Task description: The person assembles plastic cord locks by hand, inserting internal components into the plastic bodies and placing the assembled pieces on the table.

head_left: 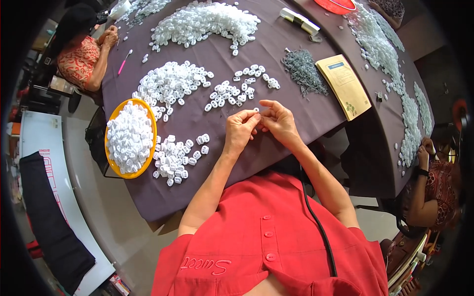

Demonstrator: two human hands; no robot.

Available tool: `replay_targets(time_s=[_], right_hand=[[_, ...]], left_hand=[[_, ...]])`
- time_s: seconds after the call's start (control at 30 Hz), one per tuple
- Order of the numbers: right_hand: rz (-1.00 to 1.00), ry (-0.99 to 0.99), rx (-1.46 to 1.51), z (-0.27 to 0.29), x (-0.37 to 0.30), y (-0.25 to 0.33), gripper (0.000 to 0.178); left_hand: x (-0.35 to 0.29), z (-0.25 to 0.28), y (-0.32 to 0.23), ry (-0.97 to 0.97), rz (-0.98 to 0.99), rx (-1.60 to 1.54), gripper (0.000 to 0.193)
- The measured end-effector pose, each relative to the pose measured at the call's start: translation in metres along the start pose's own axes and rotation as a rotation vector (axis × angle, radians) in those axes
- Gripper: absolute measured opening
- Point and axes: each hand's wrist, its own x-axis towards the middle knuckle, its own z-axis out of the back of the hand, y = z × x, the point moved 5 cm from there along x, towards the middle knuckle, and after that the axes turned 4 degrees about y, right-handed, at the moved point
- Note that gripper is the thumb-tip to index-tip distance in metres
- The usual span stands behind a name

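Both hands meet above the dark tablecloth, near its front edge. My left hand (240, 129) is closed in a pinch, with a small white two-hole plastic piece (256, 110) at its fingertips. My right hand (279, 124) is pinched against the left fingertips, its index finger arched above; what it grips is hidden. Just beyond lies a loose group of similar white two-hole pieces (226, 93). Farther left is a larger white heap (173, 81). A cluster of white pieces (174, 160) lies left of my left forearm. Thin grey pieces, perhaps springs (304, 72), are piled beyond my right hand.
A yellow-rimmed basin (154, 133) of white pieces sits at the left table edge. A brown paper packet (344, 87) lies right. Farther off are a pink-handled tool (124, 62), another white heap (205, 24) and a red basin (335, 5). Other people work at the left and right.
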Motion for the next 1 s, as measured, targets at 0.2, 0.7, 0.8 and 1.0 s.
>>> replay_targets(time_s=[0.2,0.7,0.8,1.0], right_hand=[[0.003,0.047,-0.131,0.001,0.003,0.013,0.037],[0.383,-0.211,-1.054,0.057,0.063,0.041,0.023],[0.374,-0.158,-1.059,0.060,0.064,0.038,0.020],[0.032,-0.137,-0.283,0.049,0.042,0.033,0.013]], left_hand=[[0.002,0.007,0.002,-0.038,0.084,-0.113,0.014],[0.003,0.010,0.009,0.015,0.078,-0.180,0.014],[0.003,0.009,0.009,0.011,0.080,-0.165,0.015],[0.007,0.010,0.011,0.013,0.082,-0.169,0.017]])
